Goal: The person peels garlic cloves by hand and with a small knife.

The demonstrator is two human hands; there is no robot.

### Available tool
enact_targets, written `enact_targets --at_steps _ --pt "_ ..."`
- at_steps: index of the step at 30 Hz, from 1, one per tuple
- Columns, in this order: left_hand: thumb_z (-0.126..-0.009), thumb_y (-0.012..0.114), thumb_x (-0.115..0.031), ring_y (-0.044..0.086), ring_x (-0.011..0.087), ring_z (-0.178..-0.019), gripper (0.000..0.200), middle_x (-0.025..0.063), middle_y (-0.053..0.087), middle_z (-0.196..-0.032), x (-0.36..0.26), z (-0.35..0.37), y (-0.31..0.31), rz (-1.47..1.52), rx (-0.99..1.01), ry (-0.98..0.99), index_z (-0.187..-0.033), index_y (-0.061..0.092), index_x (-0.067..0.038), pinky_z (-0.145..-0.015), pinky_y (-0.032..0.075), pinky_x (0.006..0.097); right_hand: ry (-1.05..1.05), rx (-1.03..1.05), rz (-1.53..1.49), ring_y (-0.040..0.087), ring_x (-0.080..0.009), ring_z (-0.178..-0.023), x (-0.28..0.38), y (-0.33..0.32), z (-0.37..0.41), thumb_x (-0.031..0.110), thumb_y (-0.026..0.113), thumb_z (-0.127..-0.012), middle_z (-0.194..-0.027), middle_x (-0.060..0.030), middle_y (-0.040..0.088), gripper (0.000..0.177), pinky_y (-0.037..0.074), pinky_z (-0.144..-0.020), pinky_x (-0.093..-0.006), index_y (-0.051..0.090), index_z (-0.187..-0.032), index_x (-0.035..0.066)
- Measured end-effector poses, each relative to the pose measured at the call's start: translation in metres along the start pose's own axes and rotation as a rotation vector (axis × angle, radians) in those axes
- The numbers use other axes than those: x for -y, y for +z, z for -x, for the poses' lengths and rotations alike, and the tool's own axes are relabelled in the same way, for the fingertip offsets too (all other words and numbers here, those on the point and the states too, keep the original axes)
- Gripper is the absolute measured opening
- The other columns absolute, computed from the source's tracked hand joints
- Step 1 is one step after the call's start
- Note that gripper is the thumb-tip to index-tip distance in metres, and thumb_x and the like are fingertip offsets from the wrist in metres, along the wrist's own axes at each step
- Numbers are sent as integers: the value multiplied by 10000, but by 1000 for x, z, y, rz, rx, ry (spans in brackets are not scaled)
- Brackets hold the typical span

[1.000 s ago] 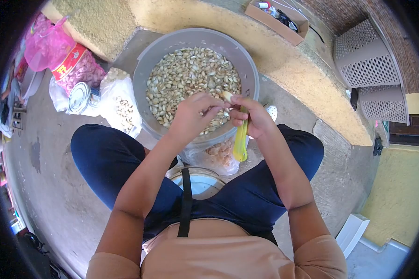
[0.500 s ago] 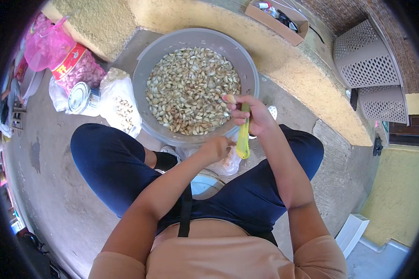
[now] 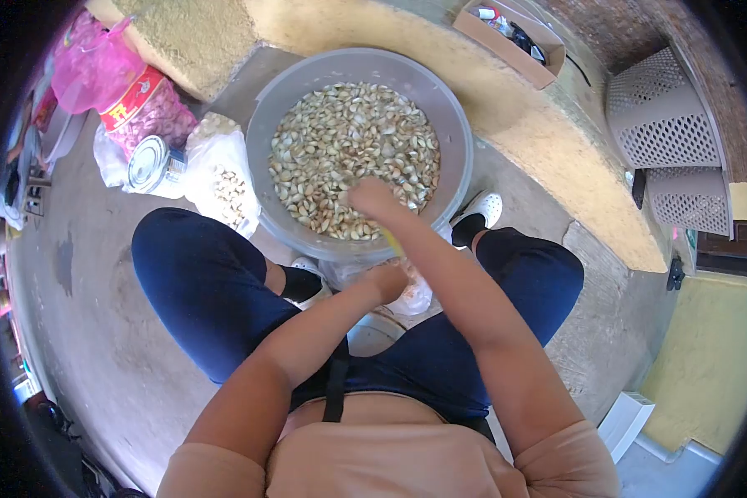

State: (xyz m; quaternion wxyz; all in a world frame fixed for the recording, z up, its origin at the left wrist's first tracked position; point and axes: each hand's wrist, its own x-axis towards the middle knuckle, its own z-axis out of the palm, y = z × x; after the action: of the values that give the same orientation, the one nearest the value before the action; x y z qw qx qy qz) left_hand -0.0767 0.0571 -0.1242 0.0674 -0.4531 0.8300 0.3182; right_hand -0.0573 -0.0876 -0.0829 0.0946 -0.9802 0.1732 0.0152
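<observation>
A large grey tub [image 3: 461, 178] holds a heap of pale, brownish pieces [image 3: 340, 133] like unpeeled garlic cloves. My right hand [image 3: 372, 199] is over the near part of the heap, its fingertips hidden or blurred against the pieces. Part of a yellow-green cutter [image 3: 393, 243] shows beneath the right wrist; its grip is hidden. My left hand [image 3: 388, 282] is closed just below the tub's near rim, beside a clear plastic bag [image 3: 412, 299]; what its fingers hold is too small to make out.
At the left stand a pink mesh sack [image 3: 153, 116], a can [image 3: 148, 164] and a white bag [image 3: 216, 178] with pieces in it. A cardboard box [image 3: 506, 46] lies on the ledge; perforated grey baskets [image 3: 664, 116] are at the right.
My right hand has moved left from the tub's right side to over the heap, and the cutter is now mostly hidden. The view has shifted slightly.
</observation>
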Motion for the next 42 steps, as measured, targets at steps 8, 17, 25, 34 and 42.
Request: enact_targets --at_steps 8,17,25,34,42 --pt "-791 485 -182 457 296 -1067 351 160 519 -1108 25 -22 42 534 -791 48 -1113 500 -42 -915 344 373 446 -215 -1036 516 -158 -408 76 -112 -75 199 567 -674 -593 -113 573 442 439 -403 -291 525 -1036 -51" --pt "-683 628 -163 595 163 -627 132 81 637 -702 66 0 -34 984 -290 -383 -780 675 -87 -617 464 293 629 -94 -1143 498 -123 -398 -11 -119 5 199 580 -668 -565 -58 574 220 400 -371 -270 595 -787 14" --pt "-605 713 -132 587 172 -632 173 89 615 -687 18 -2 -52 978 -385 -381 -678 594 -31 -622 464 302 752 37 -1179 477 -98 -405 -18 -114 63 221 592 -697 -632 -31 600 191 392 -372 -265 603 -763 42" --pt "-628 647 -186 599 223 -764 246 111 603 -804 45 7 -55 758 -134 -423 -838 602 -65 -669 460 314 353 583 -430 555 -207 -468 -18 -49 90 188 562 -653 -636 -115 604 265 444 -443 -325 612 -836 2" --pt "-762 512 -290 534 104 -622 265 63 572 -740 81 24 -104 1342 -307 -468 -881 576 -61 -433 382 224 -19 846 -259 571 -304 -878 57 65 99 94 458 -694 -957 -184 585 348 447 -751 -401 597 -1013 115"
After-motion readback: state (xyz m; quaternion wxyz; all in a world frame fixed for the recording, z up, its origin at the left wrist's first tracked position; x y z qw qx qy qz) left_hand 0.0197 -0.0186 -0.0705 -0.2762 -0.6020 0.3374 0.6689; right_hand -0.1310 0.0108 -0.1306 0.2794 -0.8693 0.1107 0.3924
